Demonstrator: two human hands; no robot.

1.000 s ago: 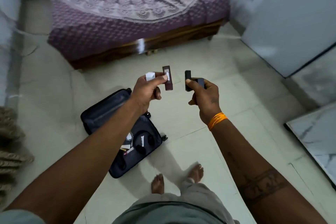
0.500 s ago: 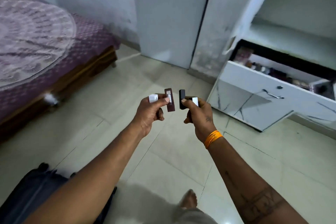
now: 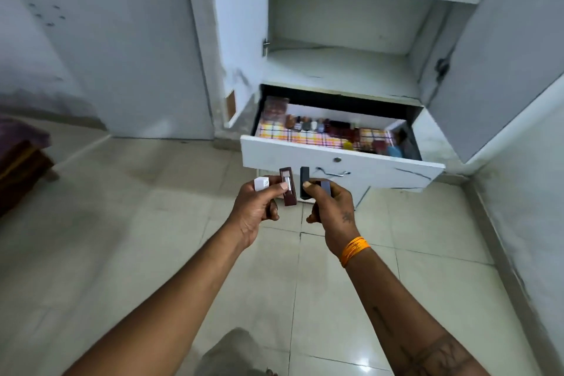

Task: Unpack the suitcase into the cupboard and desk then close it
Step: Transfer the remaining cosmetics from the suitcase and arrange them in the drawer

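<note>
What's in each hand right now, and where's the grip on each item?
Left hand pinches a brown box at mid-length, plus a white box. Right hand grips a black box near its middle, plus a grey item.

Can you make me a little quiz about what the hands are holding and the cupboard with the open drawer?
1. True or false: the drawer of the cupboard is pulled open.
2. Which hand holds the brown box? A) left hand B) right hand C) neither
3. Fill in: the right hand pinches a slim ____ box, upright.

Key:
1. True. Small bottles stand inside it on a checked liner.
2. A. The left hand also holds a small white box.
3. Black.
</note>
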